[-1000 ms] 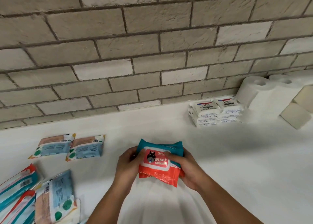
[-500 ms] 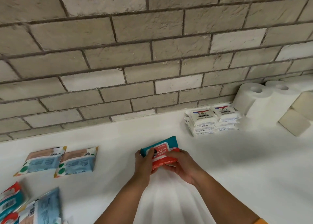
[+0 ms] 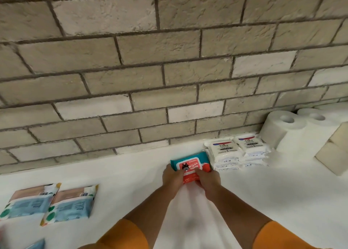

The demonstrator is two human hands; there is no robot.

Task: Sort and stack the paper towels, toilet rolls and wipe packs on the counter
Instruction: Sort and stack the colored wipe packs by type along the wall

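Note:
A teal and red wipe pack [image 3: 192, 164] lies on the white counter [image 3: 263, 201] close to the brick wall, just left of two stacks of white Dove wipe packs [image 3: 237, 152]. My left hand [image 3: 174, 177] grips its left near edge and my right hand [image 3: 208, 179] grips its right near edge. White paper towel rolls [image 3: 282, 130] stand to the right of the white stacks, against the wall. Beige toilet rolls [image 3: 333, 154] sit at the far right edge.
Two light blue and tan wipe packs [image 3: 50, 203] lie side by side on the counter at the left. A corner of another blue pack [image 3: 35, 245] shows at the bottom left. The brick wall [image 3: 169, 69] closes off the back.
Both hands carried the teal and red pack away from me, from mid-air down onto the counter beside the white stacks. The view shifted right, so the loose packs at bottom left left the frame.

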